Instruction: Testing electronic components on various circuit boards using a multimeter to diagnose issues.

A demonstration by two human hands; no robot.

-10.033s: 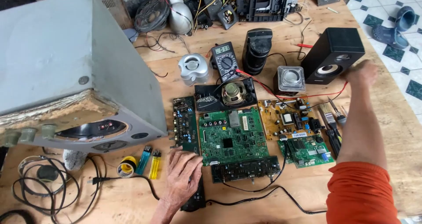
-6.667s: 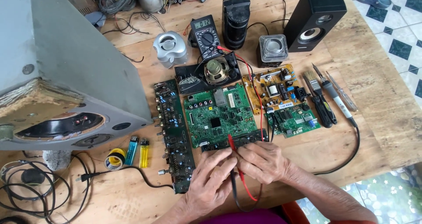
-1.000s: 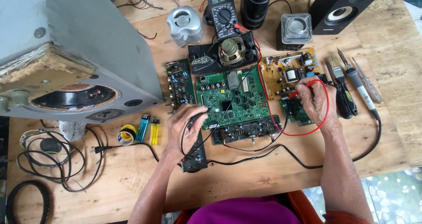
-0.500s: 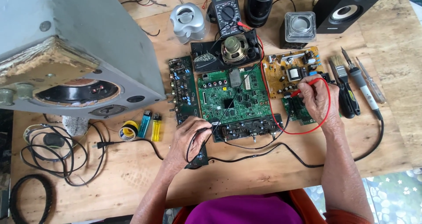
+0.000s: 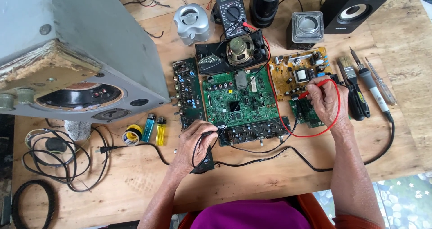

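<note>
My left hand (image 5: 194,143) grips the black test probe (image 5: 215,131), its tip at the near edge of the big green circuit board (image 5: 238,103). My right hand (image 5: 326,101) pinches the red test probe (image 5: 310,90) on the small green board (image 5: 308,114), just below the yellow-brown power board (image 5: 299,71). Red and black leads run up to the multimeter (image 5: 231,6) at the back of the wooden table (image 5: 270,184). A long dark board (image 5: 186,94) lies left of the green one.
A big grey speaker cabinet (image 5: 76,53) fills the left. Two lighters (image 5: 154,129), a tape roll (image 5: 132,134) and cable coils (image 5: 58,152) lie below it. A brush, screwdrivers and soldering iron (image 5: 371,83) sit right. Small speakers (image 5: 307,26) stand at the back.
My left hand has shifted right along the board's near edge with the black probe. The right hand stays on the small green board. The camera has moved slightly closer.
</note>
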